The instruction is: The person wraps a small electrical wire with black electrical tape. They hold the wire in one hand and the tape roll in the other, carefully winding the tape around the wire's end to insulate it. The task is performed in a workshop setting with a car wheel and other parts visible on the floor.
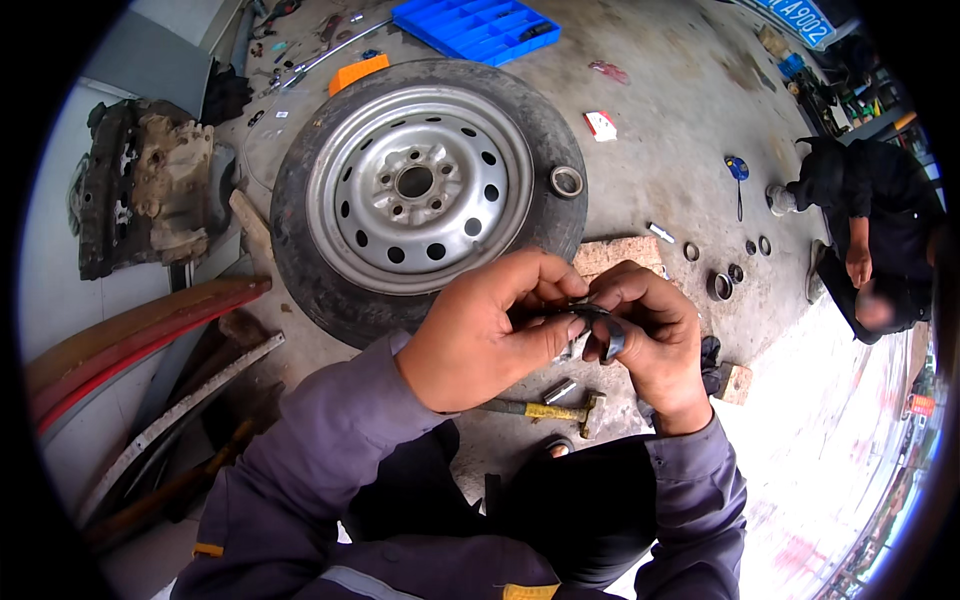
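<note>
In front of my lap, both hands are raised and close together over a small dark curved part point(614, 341), perhaps a ring; the fingers cover much of it. My left hand point(495, 325) pinches it from the left with thumb and fingers. From the right, the thumb and fingers of my right hand point(655, 345) grip the same part. Something pale shows just under it, too hidden to name. Below my hands lie a hammer point(545, 410) with a yellow handle and a short metal cylinder point(560, 391).
Ahead lies a tyre on a silver wheel point(415, 262), with a metal ring point(566, 182) on its sidewall. Wooden block point(618, 254) sits beside it. Several rings point(720, 286) are on the floor rightward. A blue tray point(475, 28) is farther off; another person point(870, 215) crouches at right.
</note>
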The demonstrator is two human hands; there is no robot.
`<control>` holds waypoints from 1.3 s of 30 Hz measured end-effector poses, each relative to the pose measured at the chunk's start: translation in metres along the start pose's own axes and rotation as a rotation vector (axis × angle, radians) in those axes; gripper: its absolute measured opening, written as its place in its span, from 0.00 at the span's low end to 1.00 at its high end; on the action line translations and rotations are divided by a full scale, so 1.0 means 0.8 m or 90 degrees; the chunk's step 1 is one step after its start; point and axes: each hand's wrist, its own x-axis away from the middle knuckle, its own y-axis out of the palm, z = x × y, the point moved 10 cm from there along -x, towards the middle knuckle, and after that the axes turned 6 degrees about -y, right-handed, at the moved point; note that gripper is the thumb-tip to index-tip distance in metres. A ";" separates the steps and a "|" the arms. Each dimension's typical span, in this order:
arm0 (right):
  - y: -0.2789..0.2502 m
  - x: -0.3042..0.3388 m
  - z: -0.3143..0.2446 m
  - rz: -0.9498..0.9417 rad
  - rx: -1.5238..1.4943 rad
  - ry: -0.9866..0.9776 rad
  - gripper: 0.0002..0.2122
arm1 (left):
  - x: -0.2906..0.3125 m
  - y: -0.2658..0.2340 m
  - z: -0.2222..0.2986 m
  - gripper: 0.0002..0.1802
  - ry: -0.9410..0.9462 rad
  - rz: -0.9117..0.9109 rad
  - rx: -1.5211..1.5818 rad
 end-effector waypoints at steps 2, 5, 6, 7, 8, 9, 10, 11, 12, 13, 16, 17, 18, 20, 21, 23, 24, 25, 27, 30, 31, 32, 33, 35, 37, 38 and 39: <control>-0.004 0.005 0.003 0.023 0.005 0.007 0.10 | 0.002 -0.003 0.001 0.12 -0.036 0.021 -0.042; -0.005 0.003 -0.010 0.019 0.102 -0.078 0.10 | 0.002 0.000 0.002 0.09 -0.053 0.030 0.056; -0.003 0.001 -0.018 0.012 0.149 -0.122 0.10 | 0.003 -0.002 0.010 0.09 -0.011 0.063 -0.023; 0.002 0.000 -0.028 -0.001 0.202 -0.171 0.11 | 0.006 -0.002 0.019 0.09 0.032 0.094 -0.103; 0.007 -0.001 -0.039 -0.013 0.255 -0.219 0.11 | 0.008 -0.002 0.028 0.09 0.075 0.125 -0.183; 0.014 0.001 -0.050 -0.024 0.309 -0.268 0.11 | 0.009 -0.002 0.036 0.11 0.127 0.137 -0.235; 0.017 0.002 -0.057 -0.032 0.329 -0.285 0.11 | 0.011 0.000 0.044 0.11 0.170 0.145 -0.287; 0.022 0.002 -0.066 -0.038 0.348 -0.305 0.12 | 0.013 0.001 0.053 0.11 0.215 0.152 -0.341; 0.027 0.002 -0.076 -0.043 0.367 -0.326 0.12 | 0.017 0.003 0.062 0.11 0.260 0.158 -0.394; 0.034 0.003 -0.088 -0.065 0.366 -0.353 0.11 | 0.019 0.005 0.073 0.14 0.281 0.147 -0.408; 0.036 0.011 -0.095 -0.107 0.310 -0.368 0.10 | 0.033 0.007 0.091 0.18 0.305 0.151 -0.369; 0.036 0.015 -0.096 -0.093 0.332 -0.380 0.10 | 0.037 0.014 0.093 0.15 0.322 0.113 -0.381; 0.037 0.018 -0.098 -0.079 0.354 -0.393 0.10 | 0.033 0.011 0.084 0.16 0.267 0.102 -0.328; 0.036 0.022 -0.103 -0.061 0.388 -0.430 0.10 | 0.028 0.009 0.065 0.16 0.158 0.081 -0.223; 0.034 0.021 -0.105 -0.057 0.399 -0.454 0.10 | 0.024 0.011 0.034 0.16 0.034 0.030 -0.051; 0.030 0.023 -0.105 -0.038 0.393 -0.437 0.10 | 0.022 0.015 0.014 0.14 -0.142 -0.059 0.249; 0.034 0.024 -0.106 -0.053 0.423 -0.451 0.10 | 0.023 0.022 0.003 0.13 -0.232 -0.104 0.401; 0.036 0.023 -0.106 -0.068 0.453 -0.465 0.10 | 0.019 0.021 -0.005 0.11 -0.255 -0.118 0.363; 0.037 0.024 -0.101 -0.081 0.486 -0.449 0.10 | 0.015 0.020 -0.006 0.09 -0.250 -0.117 0.232; 0.027 0.017 -0.082 -0.076 0.399 -0.388 0.11 | 0.015 0.020 -0.005 0.10 -0.175 -0.114 0.112; 0.028 0.016 -0.080 -0.102 0.363 -0.368 0.14 | 0.016 0.019 -0.002 0.10 -0.152 -0.116 0.078; 0.015 0.013 -0.079 -0.033 0.374 -0.338 0.14 | 0.017 0.017 0.002 0.10 -0.130 -0.117 0.041; 0.003 0.015 -0.078 0.035 0.384 -0.308 0.14 | 0.016 0.011 0.000 0.10 -0.156 -0.090 0.079; -0.031 0.033 -0.061 0.224 0.233 -0.206 0.12 | 0.011 0.004 -0.004 0.10 -0.203 -0.045 0.154; -0.014 0.040 -0.051 0.115 0.298 -0.156 0.07 | 0.006 -0.009 -0.001 0.10 -0.129 0.028 0.074; 0.010 0.039 -0.046 0.042 0.363 -0.173 0.06 | 0.004 -0.008 0.000 0.09 -0.090 0.065 0.033; 0.018 0.043 -0.031 0.152 0.311 -0.056 0.08 | 0.001 0.006 0.002 0.10 -0.044 0.055 0.148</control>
